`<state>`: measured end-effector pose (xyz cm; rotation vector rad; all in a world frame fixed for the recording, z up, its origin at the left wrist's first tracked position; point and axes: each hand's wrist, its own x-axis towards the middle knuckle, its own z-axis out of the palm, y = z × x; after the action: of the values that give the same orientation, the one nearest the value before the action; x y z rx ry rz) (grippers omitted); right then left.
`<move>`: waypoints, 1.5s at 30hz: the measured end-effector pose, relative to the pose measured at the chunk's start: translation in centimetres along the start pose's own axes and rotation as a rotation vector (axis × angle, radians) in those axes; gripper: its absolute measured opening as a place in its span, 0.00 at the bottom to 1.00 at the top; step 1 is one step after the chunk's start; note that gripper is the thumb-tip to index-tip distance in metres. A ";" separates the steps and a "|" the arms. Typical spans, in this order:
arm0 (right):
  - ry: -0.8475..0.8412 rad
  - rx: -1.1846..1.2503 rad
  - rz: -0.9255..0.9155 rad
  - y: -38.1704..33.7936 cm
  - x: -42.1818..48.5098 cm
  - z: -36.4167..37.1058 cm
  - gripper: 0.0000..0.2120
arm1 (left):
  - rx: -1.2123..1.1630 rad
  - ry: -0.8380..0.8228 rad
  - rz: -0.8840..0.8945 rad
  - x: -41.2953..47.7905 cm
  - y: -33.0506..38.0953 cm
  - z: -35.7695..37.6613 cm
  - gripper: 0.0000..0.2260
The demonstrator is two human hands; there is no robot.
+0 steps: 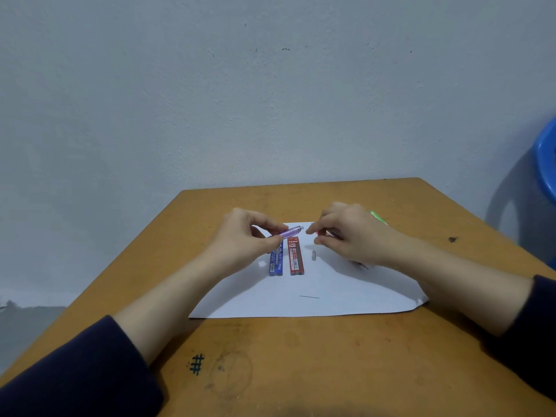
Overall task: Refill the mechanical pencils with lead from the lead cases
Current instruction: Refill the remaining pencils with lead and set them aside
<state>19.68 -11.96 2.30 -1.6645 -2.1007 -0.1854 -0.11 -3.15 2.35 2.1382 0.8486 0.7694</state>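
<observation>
Over the white sheet [301,308] on the table [270,371], your left hand [246,236] grips the purple pencil [290,232] between thumb and curled fingers, with one end pointing toward your right hand [349,233]. That hand's thumb and forefinger are drawn close together just beside the pencil's end. Whether a lead sits between them is too fine to tell. A small grey cap [313,255] lies on the paper, so the pencil looks opened for loading. The blue lead case [276,261] and red lead case [296,257] lie side by side below your left hand, and one loose lead [309,296] rests nearer you. You seem to be at the feeding step — next, line a lead up with the tube's mouth and slide it in gently, since it snaps easily.
</observation>
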 end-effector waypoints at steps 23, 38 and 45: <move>0.274 1.297 0.611 -2.3 0.6 -0.2 0.04 | -0.306 -0.014 0.064 -1.1 1.1 1.7 0.06; -0.022 0.816 0.851 -0.9 0.1 -1.0 0.06 | 0.396 -0.162 -0.018 1.2 -2.8 0.6 0.21; -0.172 0.575 0.809 -1.5 -0.2 -0.7 0.09 | 0.503 -0.248 -0.060 1.7 -3.9 1.1 0.24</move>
<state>18.43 -12.84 3.08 -2.0096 -1.2319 0.7545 0.38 -0.23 -0.82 2.5613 1.0458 0.2620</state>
